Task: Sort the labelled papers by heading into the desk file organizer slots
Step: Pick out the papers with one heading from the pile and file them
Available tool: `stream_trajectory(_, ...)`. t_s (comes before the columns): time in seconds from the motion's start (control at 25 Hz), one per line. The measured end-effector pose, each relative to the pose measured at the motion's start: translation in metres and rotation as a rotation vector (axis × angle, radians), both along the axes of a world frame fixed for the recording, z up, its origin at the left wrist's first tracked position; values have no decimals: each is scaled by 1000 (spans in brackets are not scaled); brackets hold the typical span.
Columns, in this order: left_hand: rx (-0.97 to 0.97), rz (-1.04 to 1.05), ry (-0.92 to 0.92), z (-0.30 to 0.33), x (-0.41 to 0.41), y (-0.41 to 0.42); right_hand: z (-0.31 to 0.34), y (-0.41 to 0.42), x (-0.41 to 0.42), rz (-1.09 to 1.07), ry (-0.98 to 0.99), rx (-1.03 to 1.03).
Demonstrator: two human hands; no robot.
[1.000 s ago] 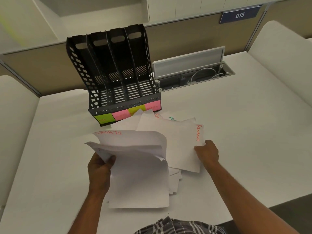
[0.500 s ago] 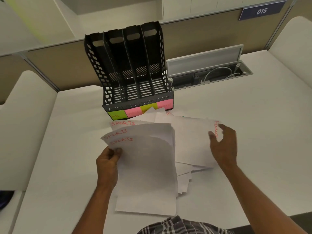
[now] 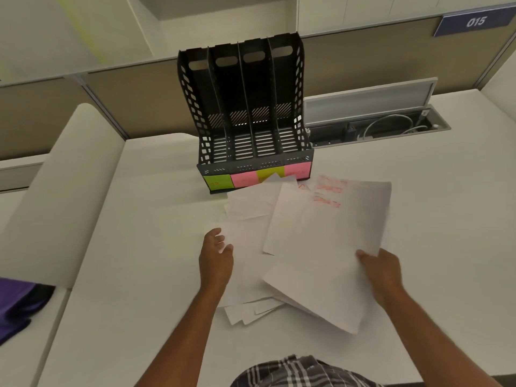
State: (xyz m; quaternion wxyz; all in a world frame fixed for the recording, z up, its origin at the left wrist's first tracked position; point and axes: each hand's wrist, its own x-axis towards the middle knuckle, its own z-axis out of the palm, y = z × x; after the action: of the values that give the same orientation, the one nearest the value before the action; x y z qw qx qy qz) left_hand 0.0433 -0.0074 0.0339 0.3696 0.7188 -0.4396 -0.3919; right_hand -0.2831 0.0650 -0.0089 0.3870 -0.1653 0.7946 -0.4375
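Note:
A black desk file organizer (image 3: 245, 113) stands at the back of the desk, with several empty slots and green and pink sticky labels (image 3: 257, 177) along its front. My right hand (image 3: 381, 270) grips the lower right edge of a fanned stack of white papers with red headings (image 3: 326, 236), blurred by motion. My left hand (image 3: 216, 255) rests with loose fingers at the left edge of the paper pile (image 3: 245, 255) lying on the desk; a firm hold cannot be seen.
An open cable tray (image 3: 374, 124) with wires sits right of the organizer. A beige partition (image 3: 69, 107) runs along the back, with a blue "015" sign (image 3: 474, 22). Purple cloth (image 3: 16, 305) lies at the far left. The white desk (image 3: 446, 219) extends right.
The red-headed stack passed from my left hand to my right hand and moved right. My left hand let go and now lies at the pile's left edge. The view shifted.

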Motion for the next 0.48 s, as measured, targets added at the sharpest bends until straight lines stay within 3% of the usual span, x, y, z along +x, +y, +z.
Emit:
stream_trajectory(0.16, 142, -162, -283, -14, 8, -5, -8, 5, -15, -71, -72, 74)
stream_trajectory(0.32, 154, -332, -707, -13, 6, -32, -5, 3, -13, -84, -85, 88)
stream_trajectory(0.48, 241, -453, -922, -8, 13, -60, -5, 3, -14, -88, -99, 88)
